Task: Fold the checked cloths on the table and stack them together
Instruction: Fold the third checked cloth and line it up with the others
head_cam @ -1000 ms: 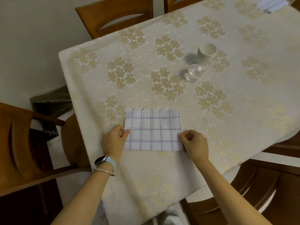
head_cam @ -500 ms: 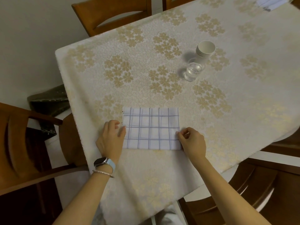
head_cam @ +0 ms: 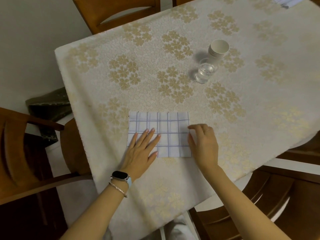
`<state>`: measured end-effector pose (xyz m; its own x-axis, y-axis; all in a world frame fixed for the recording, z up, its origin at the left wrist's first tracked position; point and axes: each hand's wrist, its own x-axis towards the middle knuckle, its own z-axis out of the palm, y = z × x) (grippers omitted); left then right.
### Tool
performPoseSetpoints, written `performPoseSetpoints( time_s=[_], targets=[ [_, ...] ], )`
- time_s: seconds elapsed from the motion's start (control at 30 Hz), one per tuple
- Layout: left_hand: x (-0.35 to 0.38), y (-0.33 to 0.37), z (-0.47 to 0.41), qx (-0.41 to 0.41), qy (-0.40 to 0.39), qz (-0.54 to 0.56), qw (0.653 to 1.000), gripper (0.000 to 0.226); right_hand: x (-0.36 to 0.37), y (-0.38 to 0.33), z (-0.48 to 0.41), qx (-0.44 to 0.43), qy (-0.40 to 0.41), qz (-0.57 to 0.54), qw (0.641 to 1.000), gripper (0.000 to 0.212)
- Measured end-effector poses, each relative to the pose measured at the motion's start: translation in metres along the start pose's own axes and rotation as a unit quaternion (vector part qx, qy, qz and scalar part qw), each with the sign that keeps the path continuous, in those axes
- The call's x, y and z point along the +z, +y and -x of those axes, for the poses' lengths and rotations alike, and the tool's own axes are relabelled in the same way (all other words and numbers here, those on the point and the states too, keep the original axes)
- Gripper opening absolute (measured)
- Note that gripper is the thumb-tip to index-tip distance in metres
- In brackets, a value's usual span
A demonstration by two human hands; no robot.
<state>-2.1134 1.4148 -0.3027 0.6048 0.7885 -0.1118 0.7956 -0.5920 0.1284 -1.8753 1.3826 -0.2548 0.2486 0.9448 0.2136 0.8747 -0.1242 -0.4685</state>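
A folded white cloth with blue checks (head_cam: 170,129) lies flat near the front edge of the table (head_cam: 173,75). My left hand (head_cam: 141,149) presses flat on its left half, fingers straight and spread. My right hand (head_cam: 202,142) sits at the cloth's right edge with relaxed fingers, fingertips touching the edge. More checked cloth (head_cam: 284,1) shows at the table's far right corner, mostly cut off by the frame.
A glass of water (head_cam: 205,72) and a stack of paper cups (head_cam: 218,50) stand behind the cloth to the right. Wooden chairs surround the table: far side (head_cam: 117,13), left (head_cam: 20,153), right front (head_cam: 277,196). A dark bag (head_cam: 48,106) lies left.
My left hand let go of the cloth's left edge and moved onto the cloth, pressing flat. My right hand released its pinch and opened at the right edge.
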Motion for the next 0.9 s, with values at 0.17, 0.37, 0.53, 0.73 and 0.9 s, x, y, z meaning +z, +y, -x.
performPoseSetpoints(
  time_s=[0.17, 0.37, 0.53, 0.73, 0.9],
  targets=[
    [0.000, -0.001, 0.001, -0.002, -0.009, -0.010, 1.000, 0.058, 0.045, -0.022, 0.010, -0.182, -0.129, -0.011, 0.975, 0.046],
    [-0.001, -0.002, -0.001, 0.001, -0.018, 0.006, 1.000, 0.061, 0.064, -0.013, 0.007, -0.238, -0.228, 0.069, 0.941, 0.063],
    [-0.002, -0.003, 0.000, 0.005, -0.014, 0.014, 1.000, 0.064, 0.052, 0.005, -0.009, -0.180, -0.238, 0.121, 0.947, 0.073],
    [-0.001, -0.004, 0.000, 0.006, -0.015, 0.021, 1.000, 0.065, 0.042, 0.023, -0.028, -0.139, -0.235, 0.131, 0.953, 0.077],
    [-0.007, 0.001, -0.001, -0.012, -0.017, 0.036, 0.999, 0.063, 0.035, 0.015, -0.026, -0.084, -0.215, -0.013, 0.973, 0.071]
  ],
)
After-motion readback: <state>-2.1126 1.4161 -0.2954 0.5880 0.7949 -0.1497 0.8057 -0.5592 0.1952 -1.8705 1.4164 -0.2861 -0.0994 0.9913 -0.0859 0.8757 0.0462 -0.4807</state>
